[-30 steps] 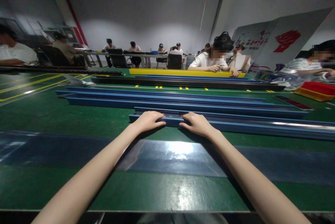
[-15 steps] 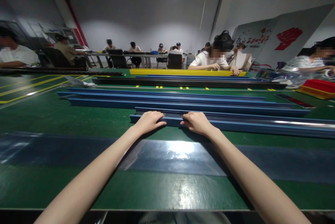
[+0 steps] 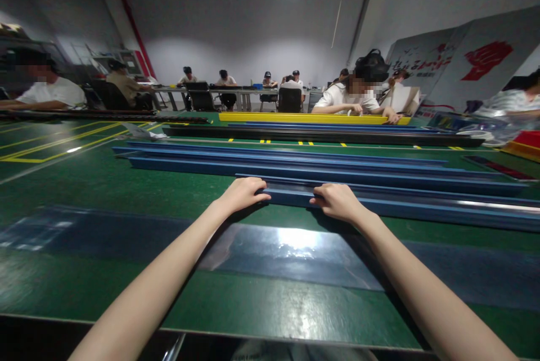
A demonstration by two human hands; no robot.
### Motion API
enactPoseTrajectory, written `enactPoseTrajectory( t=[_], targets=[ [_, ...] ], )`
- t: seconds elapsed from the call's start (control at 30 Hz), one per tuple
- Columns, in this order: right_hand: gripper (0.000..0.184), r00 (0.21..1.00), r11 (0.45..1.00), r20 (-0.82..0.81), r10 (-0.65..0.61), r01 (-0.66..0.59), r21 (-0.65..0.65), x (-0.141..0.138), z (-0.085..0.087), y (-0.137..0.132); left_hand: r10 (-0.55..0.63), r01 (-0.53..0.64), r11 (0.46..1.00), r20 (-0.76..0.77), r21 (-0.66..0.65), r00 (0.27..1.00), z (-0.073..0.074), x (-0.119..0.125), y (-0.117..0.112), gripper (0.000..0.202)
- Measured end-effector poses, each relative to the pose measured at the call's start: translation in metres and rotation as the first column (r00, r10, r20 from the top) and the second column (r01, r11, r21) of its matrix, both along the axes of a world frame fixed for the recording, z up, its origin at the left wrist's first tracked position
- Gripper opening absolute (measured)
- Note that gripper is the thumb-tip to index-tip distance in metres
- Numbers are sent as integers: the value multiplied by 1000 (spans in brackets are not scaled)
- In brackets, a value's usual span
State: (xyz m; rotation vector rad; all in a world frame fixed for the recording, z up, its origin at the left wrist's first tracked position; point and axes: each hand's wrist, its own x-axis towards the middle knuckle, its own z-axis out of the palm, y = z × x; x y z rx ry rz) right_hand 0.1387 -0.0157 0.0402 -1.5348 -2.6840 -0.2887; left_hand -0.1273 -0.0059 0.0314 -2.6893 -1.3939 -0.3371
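Note:
A long blue channel-shaped strip (image 3: 291,197) lies on the green table, its open groove facing up. My left hand (image 3: 243,192) is closed over the strip's left end, thumb on the near wall and fingers over the groove. Further right along the same strip, my right hand (image 3: 337,201) also grips it, its fingers curled over the near wall. Between the hands a short stretch of groove is visible. Nearer to me, a flat, clear bluish plastic sheet (image 3: 278,260) stretches across the table beneath my forearms.
More blue channel strips (image 3: 202,167) lie just beyond, then a black strip (image 3: 295,135) and a yellow strip (image 3: 287,118). A co-worker (image 3: 350,96) sits behind the yellow one. On the right are a dark flat device (image 3: 500,167) and a red bin (image 3: 527,144).
My view has turned slightly left. My left hand has slid left along the blue strip to its end, widening the gap between my hands. Both hands stay on the strip.

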Motion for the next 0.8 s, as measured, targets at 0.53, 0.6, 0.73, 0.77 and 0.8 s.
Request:
enactPoseTrajectory(
  t=[0.53, 0.6, 0.73, 0.77, 0.8],
  targets=[
    [26, 979, 999, -201, 32, -38, -26, -3, -11, -1, 86, -91, 992, -54, -93, 995, 7, -16, 2, 36],
    [27, 977, 999, -212, 31, -38, -27, -7, -11, -1, 93, -98, 990, -56, -102, 994, 9, -17, 1, 33],
    [28, 972, 999, -230, 36, -44, -32, -16, -10, 0, 124, -132, 984, -77, -117, 989, 13, -20, 0, 27],
    [27, 973, 998, -228, 42, -50, -33, -19, -9, 0, 133, -141, 983, -77, -120, 988, 13, -21, 1, 26],
    [27, 974, 998, -221, 49, -57, -33, -23, -8, 0, 141, -149, 981, -70, -123, 988, 14, -23, 1, 26]
  ],
)
